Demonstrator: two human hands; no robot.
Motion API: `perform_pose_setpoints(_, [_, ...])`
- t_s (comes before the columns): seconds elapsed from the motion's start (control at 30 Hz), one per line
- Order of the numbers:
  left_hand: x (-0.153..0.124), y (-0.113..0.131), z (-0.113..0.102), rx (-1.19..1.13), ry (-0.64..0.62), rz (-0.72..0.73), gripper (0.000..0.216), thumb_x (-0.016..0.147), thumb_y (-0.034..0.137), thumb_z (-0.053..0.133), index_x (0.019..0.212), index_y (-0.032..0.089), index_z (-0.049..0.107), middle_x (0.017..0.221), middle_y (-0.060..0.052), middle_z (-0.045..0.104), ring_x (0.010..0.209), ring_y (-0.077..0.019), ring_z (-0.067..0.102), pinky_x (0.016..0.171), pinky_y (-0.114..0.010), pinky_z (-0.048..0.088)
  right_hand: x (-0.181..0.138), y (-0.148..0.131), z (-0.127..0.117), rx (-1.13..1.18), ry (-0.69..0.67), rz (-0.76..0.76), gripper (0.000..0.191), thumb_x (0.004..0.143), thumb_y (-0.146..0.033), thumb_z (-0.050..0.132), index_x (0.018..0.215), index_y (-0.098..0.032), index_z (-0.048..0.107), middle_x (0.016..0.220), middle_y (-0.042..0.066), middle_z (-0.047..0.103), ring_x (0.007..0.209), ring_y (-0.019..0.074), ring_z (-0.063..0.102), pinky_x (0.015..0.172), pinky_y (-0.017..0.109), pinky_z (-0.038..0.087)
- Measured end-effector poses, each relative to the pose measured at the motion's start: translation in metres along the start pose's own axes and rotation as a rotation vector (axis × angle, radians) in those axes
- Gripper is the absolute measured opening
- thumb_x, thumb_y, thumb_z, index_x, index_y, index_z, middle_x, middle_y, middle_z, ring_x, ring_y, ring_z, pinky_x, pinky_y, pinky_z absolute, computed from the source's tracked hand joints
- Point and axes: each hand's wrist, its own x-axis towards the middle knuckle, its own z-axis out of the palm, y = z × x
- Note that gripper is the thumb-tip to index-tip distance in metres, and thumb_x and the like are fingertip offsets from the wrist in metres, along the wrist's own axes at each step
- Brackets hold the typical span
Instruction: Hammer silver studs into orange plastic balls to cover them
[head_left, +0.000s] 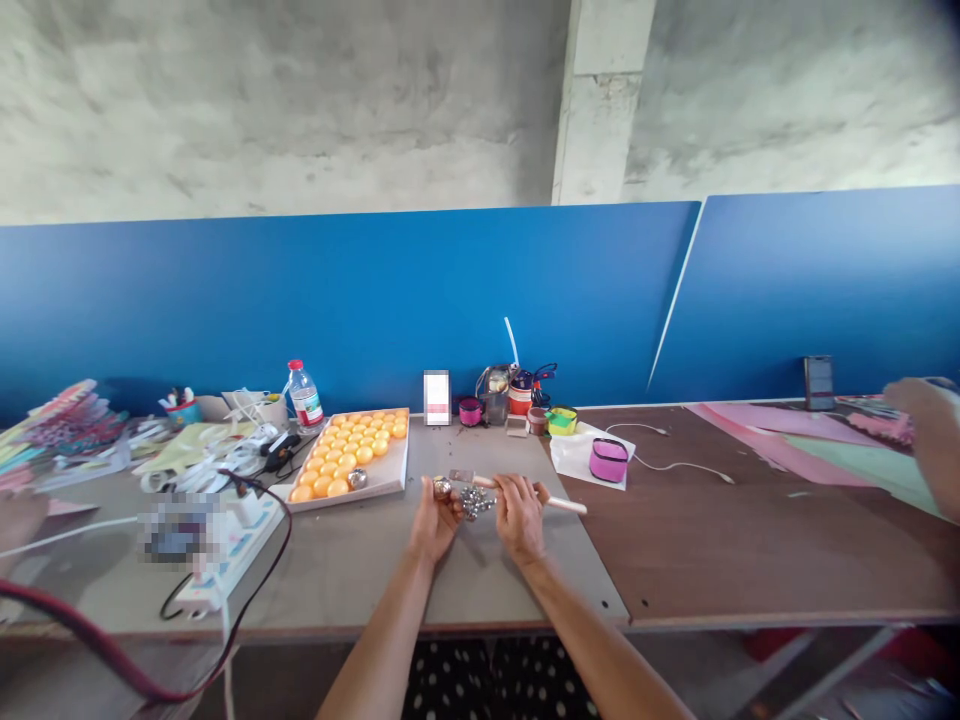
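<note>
My left hand (435, 522) is closed around a shiny silver-and-gold ball (442, 488), held up by the fingertips. In my right hand (522, 515) lies the pale handle (568, 506) of a flat-headed brush, its head (461, 476) pointing left, just beyond the ball. A cluster of small glittering silver pieces (475, 502) shows between the two hands; whether it rests on the table or is partly held, I cannot tell. To the left, a shallow white tray (390, 482) carries several rows of orange balls (349, 460) and one silver-covered ball (358, 478).
A power strip (236, 555) with cables lies at left, near a bottle (304, 398). Behind my hands stand small pots (537, 420) and a pink container (470, 411). A purple container (608, 459) sits on white paper. Other people's hands (937, 440) appear at both edges.
</note>
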Motion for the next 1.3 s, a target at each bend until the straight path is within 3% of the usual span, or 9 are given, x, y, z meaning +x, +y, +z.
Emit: perform_pose_setpoints(1.3, [0.0008,0.0023,-0.0048,-0.007,-0.078,-0.073,0.037,0.077,0.05,0.052,0.065,0.015,0.049,0.053,0.002,0.048,0.041,-0.0071,0.041,0.041,-0.019,0.031,-0.0009,0.0005,0.004,0.027,-0.008,-0.011,0.019,0.088,-0.02,0.041,0.096,-0.021,0.059,0.091,0.003,0.063,0.085,0.0156,0.051,0.084,0.032,0.022])
